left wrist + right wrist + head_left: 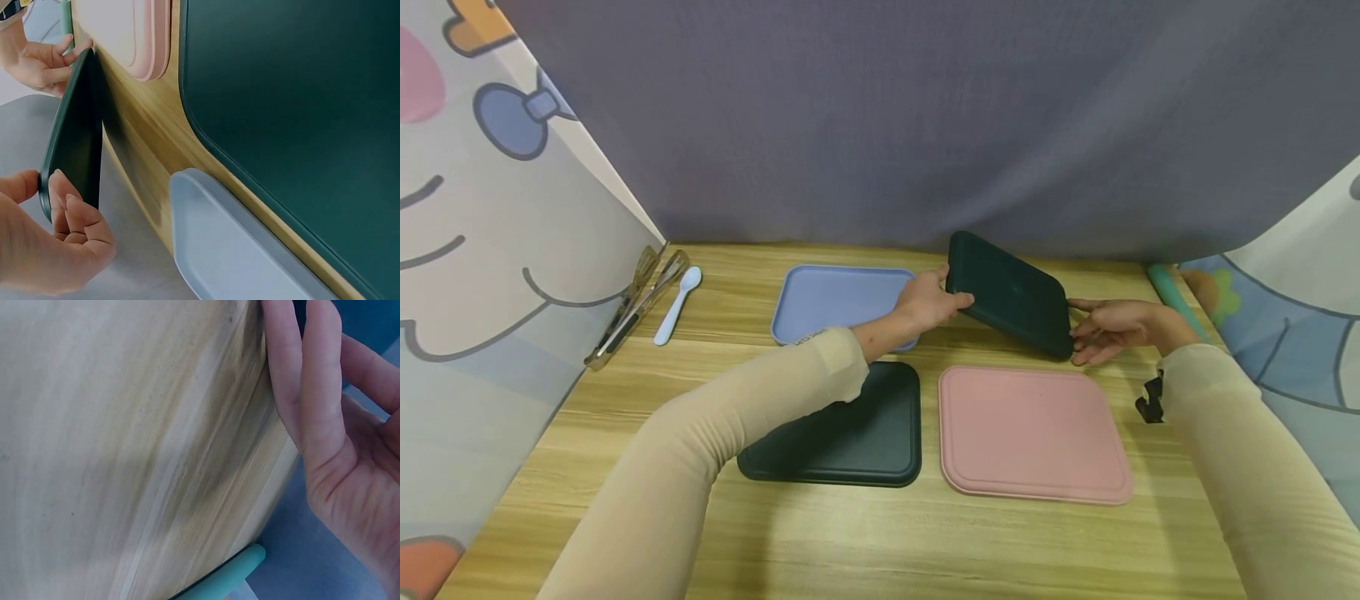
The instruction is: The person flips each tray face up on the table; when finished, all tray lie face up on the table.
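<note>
A dark green tray (1011, 293) is held tilted above the back right of the table, its left side higher. My left hand (927, 300) pinches its left edge, thumb on one face and curled fingers on the other, as the left wrist view shows. At its lower right end my right hand (1112, 327) touches the edge with fairly straight fingers (322, 387). Below lies a pink tray (1033, 433). Another dark green tray (857, 433) lies to its left, partly hidden by my left sleeve. Behind that one sits a light blue tray (842, 296), partly covered by my left forearm.
At the left of the wooden table (842, 542) lie a light blue spoon (677, 306) and metal tongs (636, 307). A teal roll-like object (1176, 298) lies along the right edge. A grey cloth (925, 125) hangs behind the table.
</note>
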{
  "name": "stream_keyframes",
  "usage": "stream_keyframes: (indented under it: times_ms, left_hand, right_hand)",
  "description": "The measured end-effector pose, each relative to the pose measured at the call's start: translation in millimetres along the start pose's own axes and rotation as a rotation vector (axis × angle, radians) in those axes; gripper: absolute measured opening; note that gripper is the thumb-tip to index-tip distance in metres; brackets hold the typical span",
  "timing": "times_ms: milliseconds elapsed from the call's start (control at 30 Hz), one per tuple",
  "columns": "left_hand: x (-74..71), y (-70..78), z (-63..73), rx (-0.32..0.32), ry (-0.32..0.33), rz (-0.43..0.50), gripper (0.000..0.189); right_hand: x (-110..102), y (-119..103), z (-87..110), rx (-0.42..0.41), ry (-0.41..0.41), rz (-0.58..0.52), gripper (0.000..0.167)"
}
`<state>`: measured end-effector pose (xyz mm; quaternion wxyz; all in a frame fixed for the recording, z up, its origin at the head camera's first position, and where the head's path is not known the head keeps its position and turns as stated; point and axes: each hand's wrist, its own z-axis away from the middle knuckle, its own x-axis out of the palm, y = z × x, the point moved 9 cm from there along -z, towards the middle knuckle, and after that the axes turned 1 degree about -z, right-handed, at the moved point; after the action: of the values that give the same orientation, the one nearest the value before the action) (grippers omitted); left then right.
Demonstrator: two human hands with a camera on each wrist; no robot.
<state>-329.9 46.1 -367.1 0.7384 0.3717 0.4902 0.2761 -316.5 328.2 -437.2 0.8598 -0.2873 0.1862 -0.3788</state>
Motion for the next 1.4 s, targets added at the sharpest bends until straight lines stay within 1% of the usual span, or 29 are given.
stream_keyframes:
  times_ms: [300,500,600,667,767,900,1033,1167,1267,1400]
  left_hand:
    - [-3.8,5.4,-1.8,-0.004,0.014,-0.04,0.078]
    - [-7.2,10.3,-1.0,0.019,0.013,-0.065,0.082]
    - [-8.7,11.5,-1.0,0.023,0.016,-0.072,0.082]
    - [-9.9,12.2,-1.2,0.023,0.021,-0.082,0.082]
    - [-11.9,14.5,-1.4,0.032,0.034,-0.098,0.081]
    - [-15.7,19.4,-0.2,0.053,0.07,-0.139,0.078]
    - [-16.4,22.6,2.3,0.053,0.082,-0.151,0.076]
    - [-16.7,26.5,5.0,0.069,0.104,-0.15,0.075]
    - [-17.8,29.5,6.3,0.086,0.121,-0.151,0.073]
    - [-17.2,33.6,7.3,0.102,0.121,-0.143,0.071]
  right_hand:
    - [2,-1,0.0,-0.015,0.005,0.007,0.092]
    - [2,-2,1.2,-0.016,0.036,0.025,0.093]
    - [2,-6,2.9,-0.022,0.053,0.066,0.094]
    - [1,-12,6.3,-0.037,0.073,0.125,0.093]
    - [-2,-30,14.5,-0.057,0.133,0.222,0.091]
    - [-2,-64,25.2,-0.062,0.201,0.317,0.092]
    - [9,-103,31.2,-0.078,0.224,0.397,0.095]
    - [23,-139,32.4,-0.087,0.272,0.452,0.095]
    - [34,-162,31.1,-0.067,0.306,0.48,0.094]
    - [49,-187,29.8,-0.022,0.329,0.509,0.094]
